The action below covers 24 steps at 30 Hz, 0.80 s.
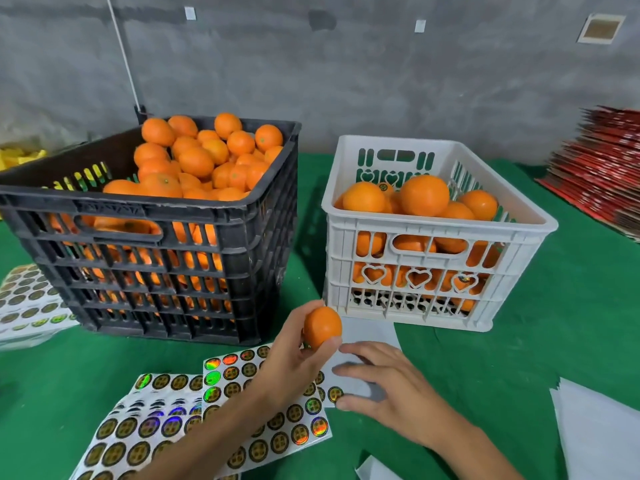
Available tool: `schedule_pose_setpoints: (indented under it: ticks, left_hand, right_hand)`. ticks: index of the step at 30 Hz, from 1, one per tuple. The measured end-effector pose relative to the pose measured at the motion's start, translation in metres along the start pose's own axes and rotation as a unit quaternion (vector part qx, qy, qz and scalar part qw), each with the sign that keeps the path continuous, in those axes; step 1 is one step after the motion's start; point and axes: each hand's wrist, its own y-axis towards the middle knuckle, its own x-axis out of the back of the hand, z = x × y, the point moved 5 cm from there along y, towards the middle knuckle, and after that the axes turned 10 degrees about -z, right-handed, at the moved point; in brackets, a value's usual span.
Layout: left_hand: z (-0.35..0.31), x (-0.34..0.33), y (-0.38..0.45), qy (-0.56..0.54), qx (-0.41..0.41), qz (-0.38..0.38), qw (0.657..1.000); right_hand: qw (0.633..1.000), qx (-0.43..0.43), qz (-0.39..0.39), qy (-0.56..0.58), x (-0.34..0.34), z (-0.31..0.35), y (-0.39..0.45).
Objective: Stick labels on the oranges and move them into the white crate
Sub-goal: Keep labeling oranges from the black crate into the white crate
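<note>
Green felt-like cloth (519,341) over whole table. Nearest: label sheets (263,427) fanned out at front, round gold-and-black labels with holographic sheen, some slots already peeled bare. White backing paper scraps (602,434) at right front edge.

Right hand (391,386) flat over blank sheet, fingers relaxed and a little spread, thumb tip touching one round label (335,393) at sheet edge; pinched or not, cannot tell.

Left hand (294,358) raised above sheets, fingers and thumb curled round single orange (322,326). Skin smooth, bright orange, slightly oval, no label visible on side facing camera. Held between the two crates, just in front of white crate's near left corner.

Further back, right: white crate (436,244), heart cutouts in walls, roughly filled to rim with oranges, one label visible on fruit at back, another through a heart cutout low right.

Further back, left: black crate (156,244), larger, heaped above rim with unlabelled oranges (194,161). More label sheets (24,299) beside its left wall.

Far right: stack of red flat cartons (602,168). Grey concrete wall (346,64) behind.
</note>
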Motion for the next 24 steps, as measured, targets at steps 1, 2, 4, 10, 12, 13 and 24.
schedule_pose_setpoints:
  ticks: [1, 2, 4, 10, 12, 13, 24]
  left_hand:
    - [0.0, -0.001, -0.001, 0.0, -0.001, 0.004, 1.0]
    - [0.001, -0.003, -0.002, -0.001, -0.003, 0.006, 1.0]
    - [0.001, -0.004, -0.002, 0.0, -0.004, 0.001, 1.0]
    - [0.002, -0.004, -0.002, 0.014, -0.009, -0.003, 1.0]
    - [0.002, -0.004, -0.003, 0.021, -0.016, 0.001, 1.0]
    - [0.002, -0.004, -0.003, 0.02, -0.016, 0.003, 1.0]
    - [0.002, -0.006, -0.002, 0.028, -0.021, 0.003, 0.999]
  right_hand:
    - [1.0, 0.01, -0.01, -0.012, 0.001, 0.002, 0.0]
    - [1.0, 0.016, -0.014, -0.018, 0.002, 0.004, 0.0]
    - [0.999, 0.022, -0.022, -0.013, 0.001, 0.007, 0.001]
    - [0.998, 0.026, -0.052, 0.019, 0.0, 0.014, 0.002]
    - [0.998, 0.026, -0.054, 0.031, -0.002, 0.015, 0.002]
    - [0.998, 0.022, -0.054, 0.038, -0.003, 0.016, 0.002]
    - [0.993, -0.051, -0.055, 0.088, -0.012, 0.005, 0.008]
